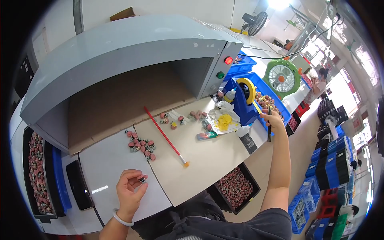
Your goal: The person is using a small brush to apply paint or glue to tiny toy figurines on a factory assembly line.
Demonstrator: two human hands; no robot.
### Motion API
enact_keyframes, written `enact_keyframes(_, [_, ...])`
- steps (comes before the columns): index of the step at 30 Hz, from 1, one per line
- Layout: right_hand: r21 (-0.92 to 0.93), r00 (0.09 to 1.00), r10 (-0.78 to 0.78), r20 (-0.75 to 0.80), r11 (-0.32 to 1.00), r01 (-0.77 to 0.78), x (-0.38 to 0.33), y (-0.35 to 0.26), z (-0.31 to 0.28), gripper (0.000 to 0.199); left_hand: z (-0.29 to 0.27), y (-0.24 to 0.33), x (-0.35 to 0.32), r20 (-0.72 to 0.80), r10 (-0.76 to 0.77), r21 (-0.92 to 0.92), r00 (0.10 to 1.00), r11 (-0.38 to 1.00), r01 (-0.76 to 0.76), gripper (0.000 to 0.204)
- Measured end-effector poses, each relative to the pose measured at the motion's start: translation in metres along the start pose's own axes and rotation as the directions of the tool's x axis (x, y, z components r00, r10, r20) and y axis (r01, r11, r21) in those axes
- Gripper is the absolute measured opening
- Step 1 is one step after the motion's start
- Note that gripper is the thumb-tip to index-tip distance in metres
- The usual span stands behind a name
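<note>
- Evidently the left hand [130,191] is pinched narrow, thumb and fingertips closed on a small pink figure [143,178].
- Off to its right and farther forward, the right hand [273,119] is curled round a dark stick [269,134], its fingertips at the end of a yellow strip [257,107]; whether they pinch the strip too, one cannot tell.
- Just beyond the right grip stand a blue dispenser [242,105] and its yellow roll [249,90]; a blue tray [283,105] of small pieces lies partly behind the hand.
- Left of the right grip lies a sheet smeared with yellow [225,121], a bottle [230,95] beyond it.
- Ahead of the left grip, apart from it, sits a cluster of pink figures [141,145].
- Right of that cluster lies a red brush [164,135], bristles toward the person.
- Left of the left grip rests a phone [79,185], and past it a bin [49,172] of figures.
</note>
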State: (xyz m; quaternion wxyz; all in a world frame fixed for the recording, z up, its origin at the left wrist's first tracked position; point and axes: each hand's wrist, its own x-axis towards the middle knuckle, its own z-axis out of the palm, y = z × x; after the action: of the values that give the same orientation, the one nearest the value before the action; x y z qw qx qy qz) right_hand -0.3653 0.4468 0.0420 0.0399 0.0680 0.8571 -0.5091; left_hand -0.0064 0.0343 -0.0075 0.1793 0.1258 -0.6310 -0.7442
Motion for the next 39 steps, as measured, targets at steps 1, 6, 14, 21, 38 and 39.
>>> enact_keyframes(1, [0.074, 0.998, 0.04, 0.04, 0.996, -0.043, -0.004, 0.003, 0.003, 0.036, 0.0, 0.001, -0.001, -0.001, -0.004, 0.002, 1.0, 1.0, 0.004, 0.033])
enact_keyframes(6, [-0.726, 0.88, -0.474, -0.029, 0.616, 0.307, -0.004, 0.0, 0.023, 0.011, -0.004, 0.001, -0.005, -0.041, -0.091, -0.009, 0.995, 0.996, 0.091, 0.037])
enact_keyframes(14, [-0.063, 0.767, -0.637, 0.076, 0.765, 0.641, -0.106, -0.061, 0.047, 0.041, 0.0, 0.001, 0.007, 0.038, 0.085, 0.061, 0.996, 0.994, -0.087, 0.037])
enact_keyframes(21, [0.272, 0.399, -0.469, 0.788, 0.847, 0.457, -0.243, -0.099, 0.24, 0.043, -0.017, 0.001, 0.0, 0.057, 0.13, 0.239, 0.99, 0.961, -0.14, 0.037])
enact_keyframes(38, [0.558, 0.35, -0.691, 0.632, 0.72, 0.412, -0.261, -0.079, 0.281, 0.02, -0.024, 0.01, 0.004, 0.266, -0.19, -0.365, 0.945, 0.888, 0.281, 0.063])
enact_keyframes(39, [0.583, 0.233, -0.748, 0.621, 0.64, 0.501, -0.261, -0.086, 0.277, 0.015, -0.025, 0.009, 0.006, 0.326, -0.206, -0.397, 0.923, 0.856, 0.331, 0.072])
